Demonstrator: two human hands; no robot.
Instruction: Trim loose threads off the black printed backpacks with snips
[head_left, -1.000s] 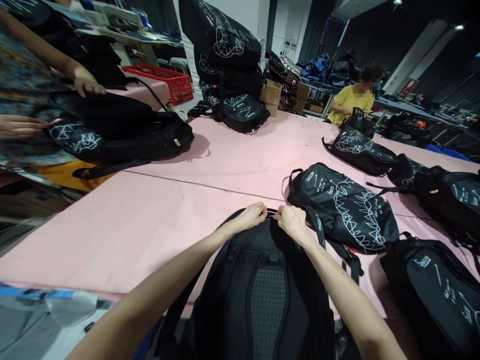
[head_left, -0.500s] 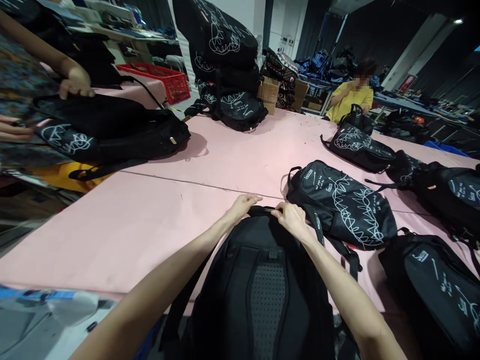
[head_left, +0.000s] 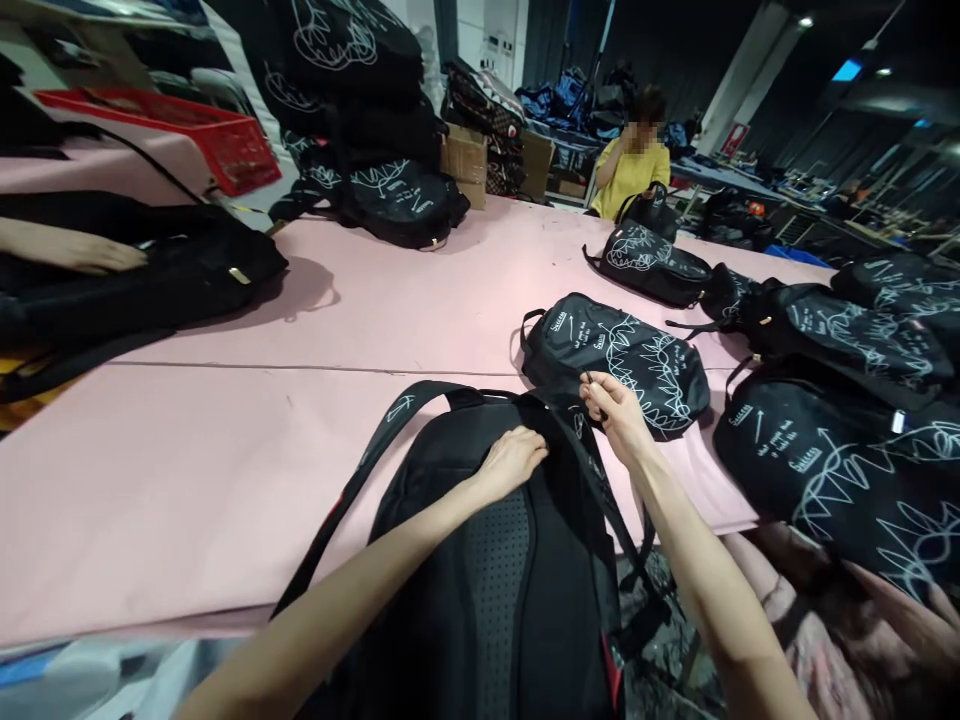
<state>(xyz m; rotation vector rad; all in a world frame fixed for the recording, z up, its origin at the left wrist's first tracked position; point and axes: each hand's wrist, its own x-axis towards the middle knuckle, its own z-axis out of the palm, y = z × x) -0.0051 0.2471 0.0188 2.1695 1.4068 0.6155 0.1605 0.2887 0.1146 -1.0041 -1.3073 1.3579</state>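
The left hand [head_left: 514, 462] lay flat, fingers loosely spread, on the upper back panel of the black backpack [head_left: 487, 560], pressing rather than gripping. The right hand [head_left: 615, 415] was raised just beyond the bag's top right corner, fingertips pinched on something small and dark; whether that was a zipper pull or a strap end could not be made out. The two hands were apart, the right one farther out.

The pink table [head_left: 225, 440] filled most of the view, its near edge running under the backpack, which lay back-side up at that edge with its lower part cut off by the frame. One shoulder strap [head_left: 360, 480] stretched out across the table to the left. Just beyond the right hand lay a printed backpack [head_left: 622, 355], and more like it crowded the right side, partly cropped. At the far left, another person's hand [head_left: 90, 255] rested on a dark bag [head_left: 150, 290], the arm cut off. A person in yellow [head_left: 630, 165] sat at the far end, with a red crate [head_left: 187, 135] at upper left.
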